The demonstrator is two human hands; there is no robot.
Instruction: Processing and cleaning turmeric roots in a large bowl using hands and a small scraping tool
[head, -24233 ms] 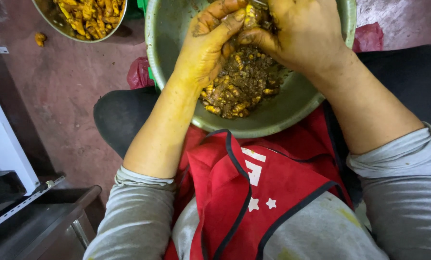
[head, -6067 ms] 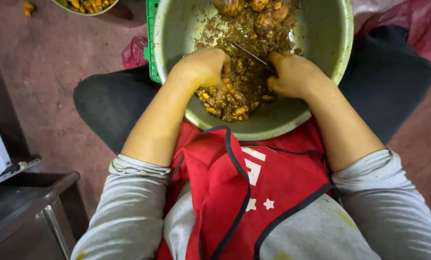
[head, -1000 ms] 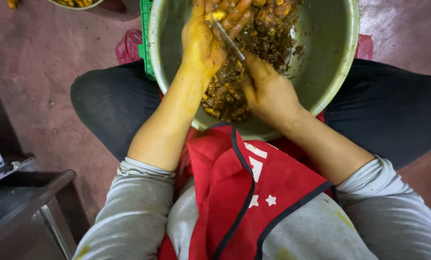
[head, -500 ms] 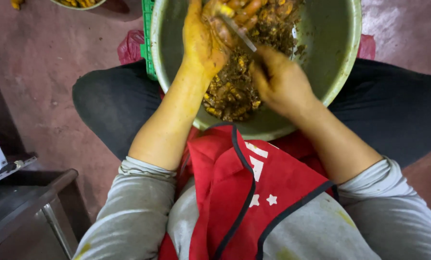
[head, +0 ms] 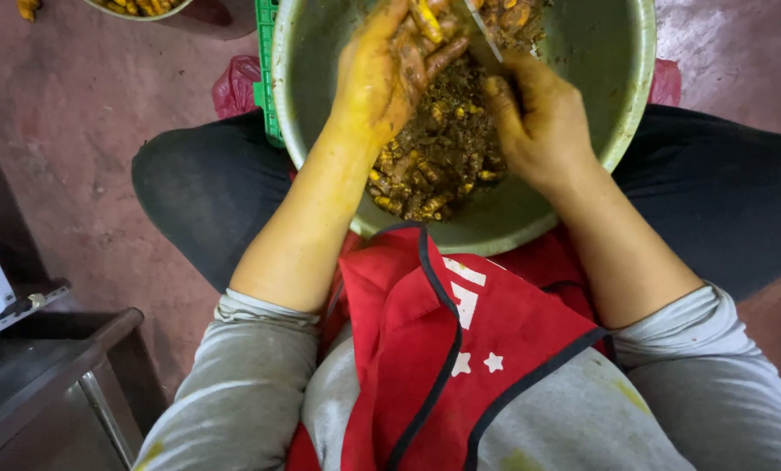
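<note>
Change since half a second ago: little is altered; the left hand is seen slightly higher in the bowl, and the right hand has been drawn a little nearer the blade's base.
Change since six seconds ago: both hands, then pressed low into the heap, have been raised toward the far side of the bowl.
Left hand point(head: 380, 74): stained yellow, fingers loosely curled and half closed round a few turmeric roots point(head: 425, 44) held above the heap.
Right hand point(head: 543, 118): also stained yellow, closed on the handle of a small knife point(head: 486, 37); the handle itself is hidden in the fist, and only the thin blade is seen, pointed toward the roots in the left hand.
Hands together: set close, just apart, over the middle of the bowl.
Metal bowl point(head: 621, 105): large, rested on the lap between dark trouser legs, with a heap of brown peelings and yellow root pieces point(head: 438, 161) lying inside.
Red apron point(head: 460, 349): worn over grey sleeves, its top edge touched by the bowl's near rim.
Green crate point(head: 266, 61): partly seen behind the bowl's left rim.
</note>
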